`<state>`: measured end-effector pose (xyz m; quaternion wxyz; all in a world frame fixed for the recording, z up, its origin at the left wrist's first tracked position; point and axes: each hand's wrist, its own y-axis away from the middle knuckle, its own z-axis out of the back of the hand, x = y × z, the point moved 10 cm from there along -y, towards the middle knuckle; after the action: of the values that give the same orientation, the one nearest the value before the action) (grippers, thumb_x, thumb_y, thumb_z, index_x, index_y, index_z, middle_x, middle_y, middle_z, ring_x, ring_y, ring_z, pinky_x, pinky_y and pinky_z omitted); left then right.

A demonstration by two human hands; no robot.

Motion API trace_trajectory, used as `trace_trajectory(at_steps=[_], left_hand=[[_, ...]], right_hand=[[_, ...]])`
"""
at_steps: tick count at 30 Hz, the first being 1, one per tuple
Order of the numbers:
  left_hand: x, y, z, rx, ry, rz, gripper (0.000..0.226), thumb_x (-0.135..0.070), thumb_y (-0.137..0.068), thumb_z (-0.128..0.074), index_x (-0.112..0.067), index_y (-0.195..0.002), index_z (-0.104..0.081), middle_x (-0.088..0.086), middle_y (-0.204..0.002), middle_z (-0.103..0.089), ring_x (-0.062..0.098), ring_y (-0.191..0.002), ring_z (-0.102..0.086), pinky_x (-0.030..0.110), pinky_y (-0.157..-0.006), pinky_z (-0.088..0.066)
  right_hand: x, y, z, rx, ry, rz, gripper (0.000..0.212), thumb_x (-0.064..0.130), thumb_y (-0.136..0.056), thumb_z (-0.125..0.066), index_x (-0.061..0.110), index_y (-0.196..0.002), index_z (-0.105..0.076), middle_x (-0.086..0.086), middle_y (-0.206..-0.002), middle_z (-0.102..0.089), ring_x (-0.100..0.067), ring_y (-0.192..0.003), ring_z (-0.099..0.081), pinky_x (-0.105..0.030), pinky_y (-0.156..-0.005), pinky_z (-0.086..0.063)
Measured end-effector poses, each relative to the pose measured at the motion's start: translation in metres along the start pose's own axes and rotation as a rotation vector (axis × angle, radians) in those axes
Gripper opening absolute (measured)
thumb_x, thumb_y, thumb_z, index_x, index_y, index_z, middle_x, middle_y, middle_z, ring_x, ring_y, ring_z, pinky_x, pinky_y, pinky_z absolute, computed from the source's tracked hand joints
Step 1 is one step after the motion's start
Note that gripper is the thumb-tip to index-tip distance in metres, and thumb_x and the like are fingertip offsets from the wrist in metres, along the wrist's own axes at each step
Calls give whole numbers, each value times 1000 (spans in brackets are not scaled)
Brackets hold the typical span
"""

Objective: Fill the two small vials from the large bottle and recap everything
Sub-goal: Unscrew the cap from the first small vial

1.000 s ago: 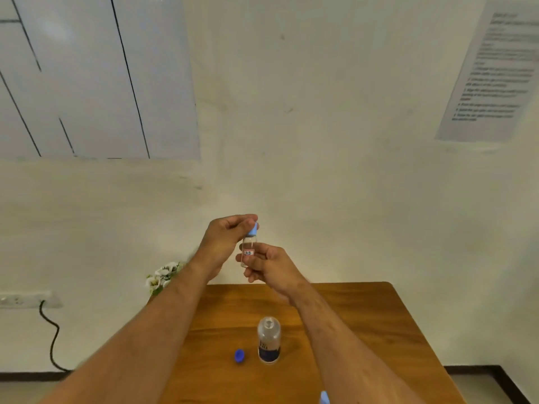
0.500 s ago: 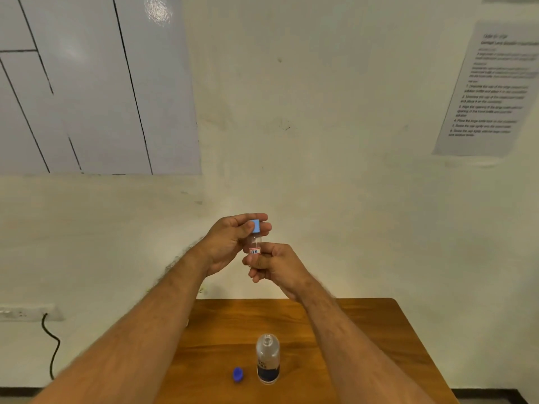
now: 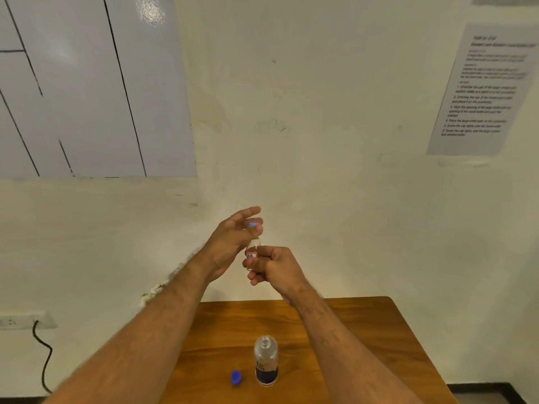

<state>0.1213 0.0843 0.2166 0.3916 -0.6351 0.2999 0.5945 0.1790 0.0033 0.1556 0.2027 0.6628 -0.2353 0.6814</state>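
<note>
Change since the earlier frames: the left hand (image 3: 233,243), which was pinching the light-blue cap (image 3: 253,225), is now spreading its fingers, the upper ones extending straight toward 1 o'clock; the cap is blurring beside the lower fingertips, and whether they are touching it cannot be told. The view is also sitting higher, with less of the table showing.

Item 1, small vial (image 3: 251,256): clear glass, white label with a red border reading "18". It is standing upright in the air above the far edge of the table, long axis vertical, capped end pointing to 12 o'clock. The right hand (image 3: 275,268) is grasping its lower part, fingers curled round it, thumb lying against the label.

Item 2, large bottle (image 3: 265,363): clear, with a dark blue label, standing upright on the wooden table (image 3: 364,345), long axis vertical, open neck facing up. It is sitting at 6 o'clock from the vial, between the two forearms.

Item 3, dark-blue bottle cap (image 3: 236,377): lying on the table just beside the bottle, at its 8 o'clock, not touching it.

Surroundings: a printed instruction sheet (image 3: 484,88) is hanging on the wall at 2 o'clock; a whiteboard (image 3: 87,83) is hanging at 10 o'clock; a wall socket (image 3: 26,319) with a black cable is sitting at 8 o'clock.
</note>
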Motion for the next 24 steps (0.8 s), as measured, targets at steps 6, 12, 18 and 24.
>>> trace_trajectory(at_steps=[6, 12, 18, 24], left_hand=[[-8, 5, 4, -6, -36, -40, 29, -5, -92, -61, -23, -112, -71, -2, -107, -66, 16, -103, -62, 33, -94, -50], [-8, 8, 10, -62, -51, -54, 28, -1, -92, -58, -15, -112, -72, 4, -109, -74, 18, -109, -67, 33, -98, -52], [-16, 10, 17, -187, 38, -103, 26, -9, -83, -74, -20, -106, -75, 0, -106, -73, 12, -96, -68, 30, -88, -54], [-12, 18, 35, -284, 152, -140, 26, 0, -79, -75, -17, -98, -73, 5, -99, -75, 17, -92, -70, 31, -86, -56]], right_hand=[[-2, 4, -1, -5, 29, -23, 29, 4, -90, -69, -2, -118, -67, -13, -85, -72, -19, -63, -65, -30, -66, -58], [-3, 9, -1, -24, 35, -26, 32, 5, -91, -68, -1, -122, -65, -11, -85, -72, -19, -65, -66, -29, -66, -58], [-3, 13, 0, -29, 48, -26, 35, 6, -90, -69, 0, -124, -64, -12, -86, -73, -19, -65, -66, -29, -67, -59], [-4, 15, 1, -39, 34, -16, 34, 7, -91, -69, 1, -124, -64, -14, -90, -73, -17, -64, -66, -26, -66, -59]])
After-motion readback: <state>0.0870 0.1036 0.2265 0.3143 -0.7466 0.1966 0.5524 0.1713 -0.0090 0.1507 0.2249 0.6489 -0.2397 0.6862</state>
